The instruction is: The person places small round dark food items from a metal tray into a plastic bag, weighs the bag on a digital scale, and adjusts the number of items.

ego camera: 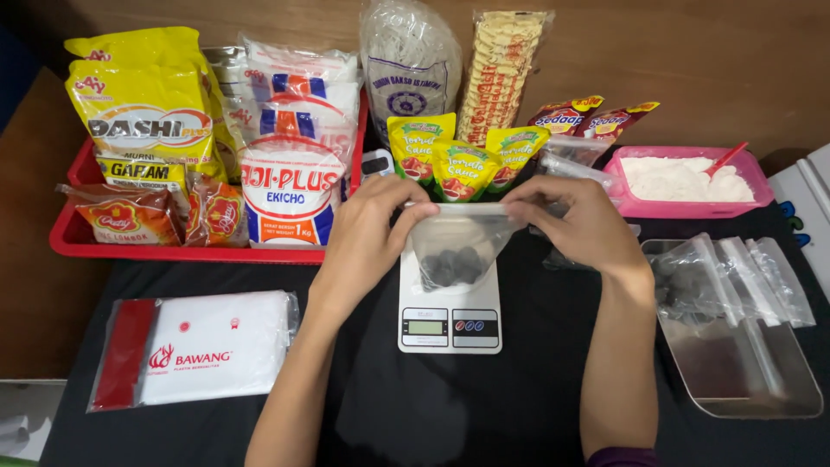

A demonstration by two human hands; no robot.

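A small clear zip bag [456, 246] with several dark round lumps inside hangs over the white digital kitchen scale [450, 324]. My left hand [367, 238] pinches the bag's top edge at its left end. My right hand [581, 225] pinches the same top edge at its right end. Both hands hold the bag's mouth stretched flat between them, just above the scale's platform.
A red tray [78, 246] of seasoning packets stands at the back left. Sauce pouches [456, 156], noodles [413, 60] and a pink tub of white powder [687, 182] line the back. A metal scoop tray [743, 380] with filled clear bags [726, 281] lies right; a pack of plastic bags [194, 350] lies left.
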